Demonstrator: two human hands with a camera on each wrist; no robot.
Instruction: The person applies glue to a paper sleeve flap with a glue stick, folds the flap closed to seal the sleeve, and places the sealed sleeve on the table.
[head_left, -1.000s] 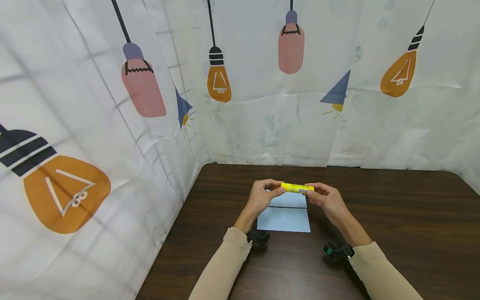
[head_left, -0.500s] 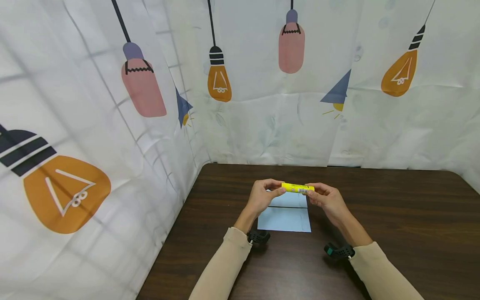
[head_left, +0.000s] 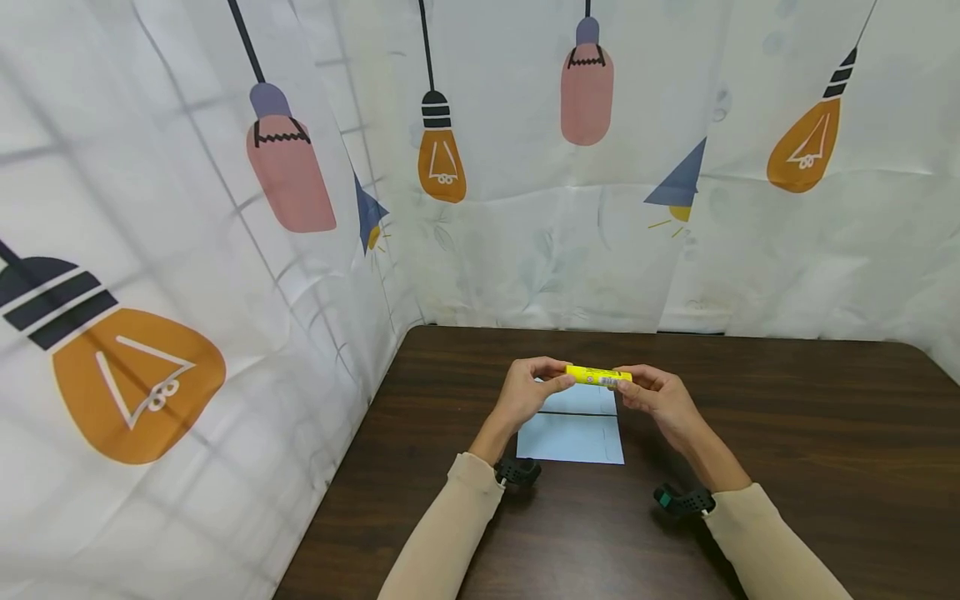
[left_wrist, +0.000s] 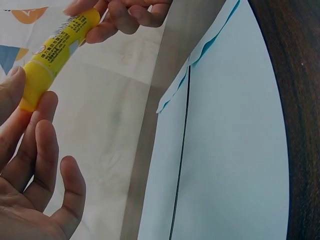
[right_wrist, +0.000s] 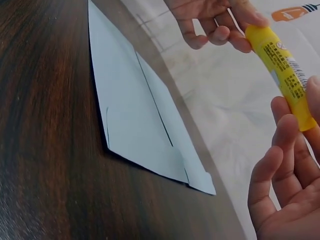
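A yellow glue stick (head_left: 598, 376) with dark printing is held level above the table in the head view. My left hand (head_left: 525, 393) pinches its left end between thumb and fingers. At the other end, my right hand (head_left: 664, 404) grips it the same way, and both hands' fingertips cover the ends. In the left wrist view, a seam crosses the glue stick (left_wrist: 57, 52) near the left thumb. Beneath lies a pale blue folded paper (head_left: 570, 439), split across by a dark line. Teal shows along the lifted edge of the paper (left_wrist: 235, 125).
The dark wood-grain table (head_left: 787, 450) extends to both sides and toward the person. A pale curtain (head_left: 510, 258) printed with lamps hangs behind its far edge and along the left. Black bands with small devices (head_left: 517, 472) sit on both wrists.
The head view has shifted slightly, moving the scene a little to the right. Both hands keep the same hold on the glue stick, and the paper lies as before.
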